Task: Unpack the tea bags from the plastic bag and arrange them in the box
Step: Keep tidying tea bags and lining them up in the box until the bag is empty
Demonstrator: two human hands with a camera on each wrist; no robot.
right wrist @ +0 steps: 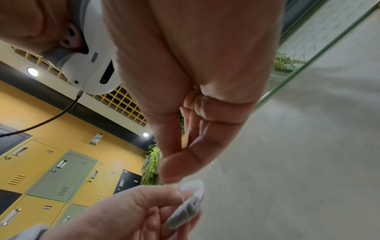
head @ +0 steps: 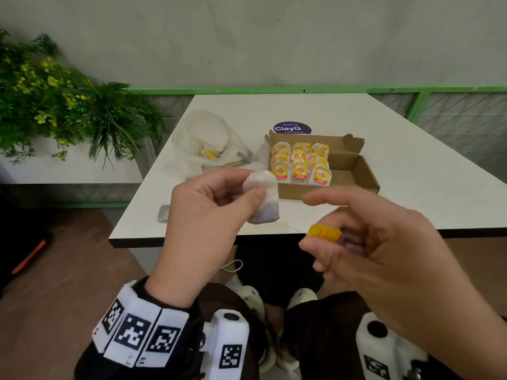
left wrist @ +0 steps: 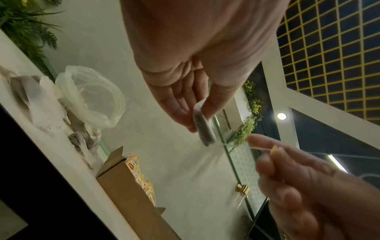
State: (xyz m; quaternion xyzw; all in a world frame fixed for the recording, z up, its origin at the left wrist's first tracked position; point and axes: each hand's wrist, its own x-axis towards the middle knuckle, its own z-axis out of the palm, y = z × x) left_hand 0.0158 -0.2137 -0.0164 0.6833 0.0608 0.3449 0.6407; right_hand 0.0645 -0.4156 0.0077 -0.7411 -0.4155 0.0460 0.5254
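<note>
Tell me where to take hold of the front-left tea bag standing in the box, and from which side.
Pinch the paper top edge of the front-left tea bag, coming from straight above. The bags stand upright, packed against neighbours in the cardboard box, so only their tops look free; a sideways approach would likely hit the box wall or adjacent bags.

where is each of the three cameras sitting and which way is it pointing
Head: worn on the head, looks forward and down at the table, box and plastic bag; shows both hands, wristbands, knees and shoes.
Left wrist: on the left wrist, looks along the left hand to the tea bag it pinches; the right hand comes in from the lower right.
Right wrist: on the right wrist, looks along the right hand toward lockers; shows the left hand and headset.
Shared: all three show both hands and the tea bag.
</note>
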